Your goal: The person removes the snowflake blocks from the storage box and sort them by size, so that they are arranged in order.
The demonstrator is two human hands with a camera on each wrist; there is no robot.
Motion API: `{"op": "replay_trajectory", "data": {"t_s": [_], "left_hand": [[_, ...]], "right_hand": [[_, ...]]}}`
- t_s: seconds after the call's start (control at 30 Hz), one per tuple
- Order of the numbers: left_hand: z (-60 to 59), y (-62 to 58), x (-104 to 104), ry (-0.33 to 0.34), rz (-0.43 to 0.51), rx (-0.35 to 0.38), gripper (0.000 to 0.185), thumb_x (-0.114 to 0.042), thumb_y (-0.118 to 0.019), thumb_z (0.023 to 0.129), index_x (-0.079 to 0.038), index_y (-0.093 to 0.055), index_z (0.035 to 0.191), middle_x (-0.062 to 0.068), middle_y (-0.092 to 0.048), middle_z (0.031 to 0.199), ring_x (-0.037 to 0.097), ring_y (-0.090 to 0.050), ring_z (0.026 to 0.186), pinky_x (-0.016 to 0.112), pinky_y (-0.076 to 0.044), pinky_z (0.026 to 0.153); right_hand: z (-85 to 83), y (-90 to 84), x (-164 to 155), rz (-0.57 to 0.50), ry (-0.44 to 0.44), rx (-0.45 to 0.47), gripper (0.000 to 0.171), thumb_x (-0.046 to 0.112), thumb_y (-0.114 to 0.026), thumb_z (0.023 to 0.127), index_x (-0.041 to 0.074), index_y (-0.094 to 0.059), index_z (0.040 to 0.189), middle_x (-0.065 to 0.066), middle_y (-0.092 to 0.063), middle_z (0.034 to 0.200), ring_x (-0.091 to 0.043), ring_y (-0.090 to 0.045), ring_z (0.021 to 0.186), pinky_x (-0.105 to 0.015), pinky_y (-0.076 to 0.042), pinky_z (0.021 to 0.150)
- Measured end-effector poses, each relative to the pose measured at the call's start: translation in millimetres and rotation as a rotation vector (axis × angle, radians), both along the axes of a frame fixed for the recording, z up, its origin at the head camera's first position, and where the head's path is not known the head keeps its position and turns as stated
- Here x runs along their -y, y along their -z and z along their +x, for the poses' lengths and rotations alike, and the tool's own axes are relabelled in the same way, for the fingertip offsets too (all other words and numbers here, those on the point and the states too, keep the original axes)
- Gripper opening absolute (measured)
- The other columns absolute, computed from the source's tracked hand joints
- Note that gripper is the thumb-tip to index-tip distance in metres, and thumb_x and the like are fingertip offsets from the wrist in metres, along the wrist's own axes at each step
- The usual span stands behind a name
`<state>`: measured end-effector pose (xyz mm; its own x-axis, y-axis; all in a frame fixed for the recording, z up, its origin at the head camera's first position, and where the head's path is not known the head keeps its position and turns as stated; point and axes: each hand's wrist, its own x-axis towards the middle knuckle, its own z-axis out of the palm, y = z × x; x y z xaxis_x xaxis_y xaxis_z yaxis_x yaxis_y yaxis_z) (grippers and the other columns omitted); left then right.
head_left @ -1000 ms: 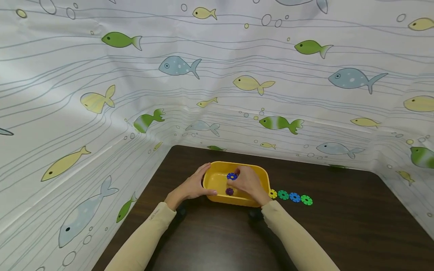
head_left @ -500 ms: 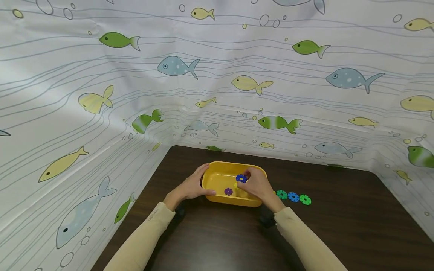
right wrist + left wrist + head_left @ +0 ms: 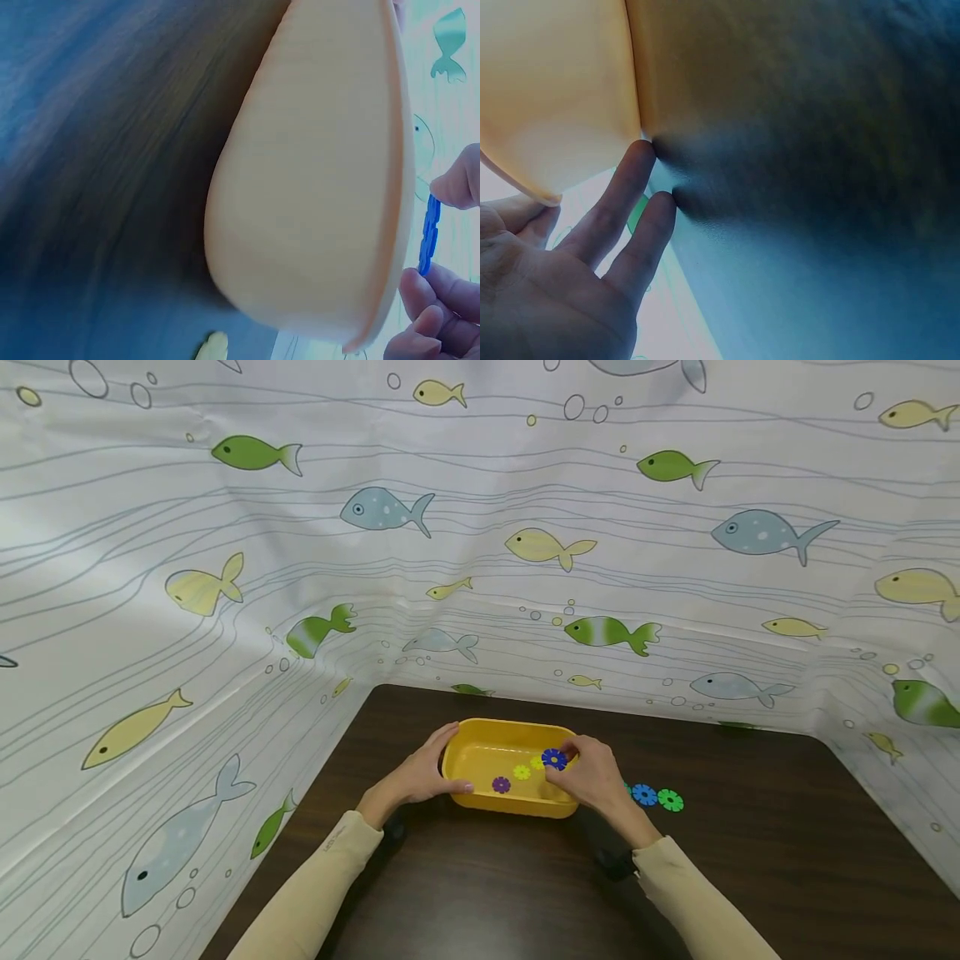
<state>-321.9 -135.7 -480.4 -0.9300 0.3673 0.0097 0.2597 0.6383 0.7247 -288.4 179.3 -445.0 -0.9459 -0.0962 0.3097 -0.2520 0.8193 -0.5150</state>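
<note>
Pinching a notched blue disc [image 3: 554,760] in the head view, the right hand [image 3: 595,774] overhangs a smooth yellow bin [image 3: 480,762] holding 1 purple disc [image 3: 501,785] and 2 yellow discs [image 3: 522,772]. Left wrist: the left hand [image 3: 570,277], fingers near straight, touches bin and glossy table [image 3: 780,285]. Right wrist: the disc looks thin, edge-on.

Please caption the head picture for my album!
Left hand holding a yellow tray, right hand pinching a blue flower disc.
</note>
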Motion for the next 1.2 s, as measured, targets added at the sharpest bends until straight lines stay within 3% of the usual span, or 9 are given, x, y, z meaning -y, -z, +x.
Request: {"op": "replay_trajectory", "data": {"t_s": [0.33,0.57,0.77,0.93,1.2], "left_hand": [[-0.2,-0.7,-0.2,0.003,0.012,0.011,0.11,-0.051,-0.083,0.077,-0.026,-0.017,0.162,0.0,-0.013,0.171,0.032,-0.036,0.151,0.054,-0.037,0.121],[0.1,-0.1,-1.0,0.005,0.003,0.003,0.108,-0.049,-0.082,0.079,-0.026,-0.017,0.162,0.001,-0.013,0.171,0.033,-0.036,0.15,0.056,-0.036,0.121],[0.4,-1.9,0.7,0.009,0.011,0.0,0.109,-0.048,-0.083,0.079,-0.025,-0.016,0.162,0.001,-0.013,0.171,0.033,-0.037,0.15,0.056,-0.036,0.121],[-0.2,-1.7,0.1,0.013,0.005,-0.007,0.109,-0.048,-0.082,0.08,-0.025,-0.015,0.162,0.001,-0.012,0.171,0.033,-0.035,0.151,0.056,-0.035,0.122],[0.1,-0.5,-1.2,0.003,0.005,0.002,0.108,-0.046,-0.082,0.08,-0.026,-0.016,0.162,0.001,-0.013,0.171,0.034,-0.034,0.152,0.057,-0.034,0.122]], "right_hand": [[14.2,2.3,-31.7,-0.058,0.055,-0.018,0.043,0.029,-0.083,0.077,0.004,-0.069,0.109,-0.012,-0.069,0.102,-0.022,-0.058,0.085,-0.037,-0.06,0.08],[24.0,10.1,-57.3,-0.049,0.083,-0.111,0.038,0.027,-0.084,0.078,0.003,-0.07,0.104,-0.013,-0.069,0.095,-0.023,-0.06,0.081,-0.028,-0.056,0.072],[26.7,12.7,-78.8,-0.051,0.106,-0.118,0.038,0.025,-0.084,0.078,0.002,-0.07,0.105,-0.014,-0.07,0.094,-0.021,-0.058,0.077,-0.022,-0.051,0.067],[24.4,16.8,-96.9,-0.035,0.13,-0.101,0.038,0.026,-0.082,0.08,0.0,-0.069,0.105,-0.016,-0.07,0.094,-0.021,-0.059,0.077,-0.023,-0.05,0.066],[24.0,22.7,-132.4,-0.052,0.197,0.005,0.039,0.031,-0.078,0.085,0.0,-0.07,0.107,-0.015,-0.07,0.091,-0.022,-0.061,0.079,-0.026,-0.049,0.064]]}}
